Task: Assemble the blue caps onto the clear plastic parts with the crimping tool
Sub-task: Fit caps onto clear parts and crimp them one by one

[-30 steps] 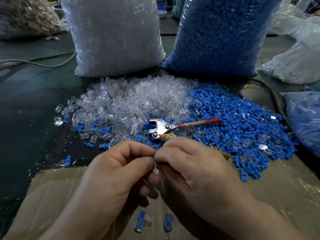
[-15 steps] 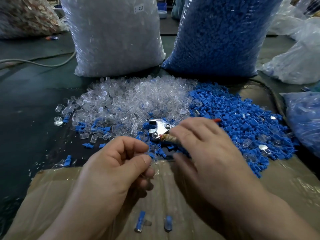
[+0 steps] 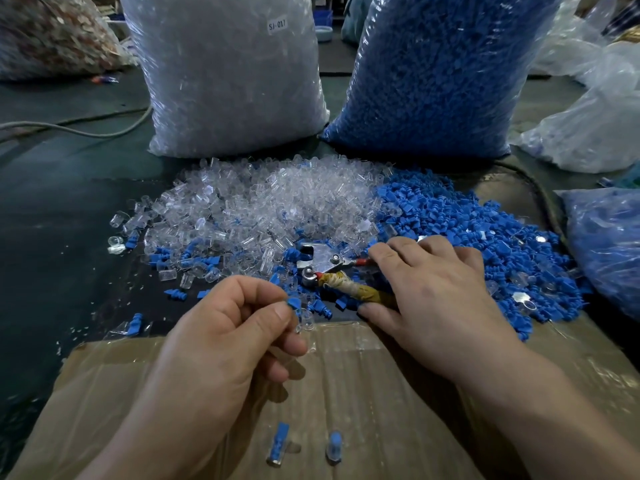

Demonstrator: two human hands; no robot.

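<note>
Blue cap (image 3: 294,302) is pinched between thumb and forefinger of the left hand (image 3: 228,327). A clear plastic part (image 3: 306,318) hangs just under it. Looks like the two are already stuck together, but it's a bit blurry there so I can't swear to it. That hand is held up over the far edge of the cardboard sheet (image 3: 381,393) covering the near part of the bench (image 3: 52,220).

Right hand (image 3: 433,292) is down on the crimping tool (image 3: 322,263), fingers curled over the red handle and thumb against the tape-wrapped one. The tool lies flat on the parts, metal head pointing left, right where the two heaps meet. So the hands are apart, each clamped on its own thing.

Heap of clear parts (image 3: 259,209) is on the left and heap of blue caps (image 3: 467,230) on the right, and they mix along the near edge. Two finished pieces (image 3: 278,445) sit on the cardboard at the near edge, side by side, not touching. Behind the heaps stand two big bags: a clear bag (image 3: 225,74) with an SJ-017 label (image 3: 277,26), and a blue bag (image 3: 436,74) beside it. Grey cable (image 3: 86,128) runs across the bench at far left.
</note>
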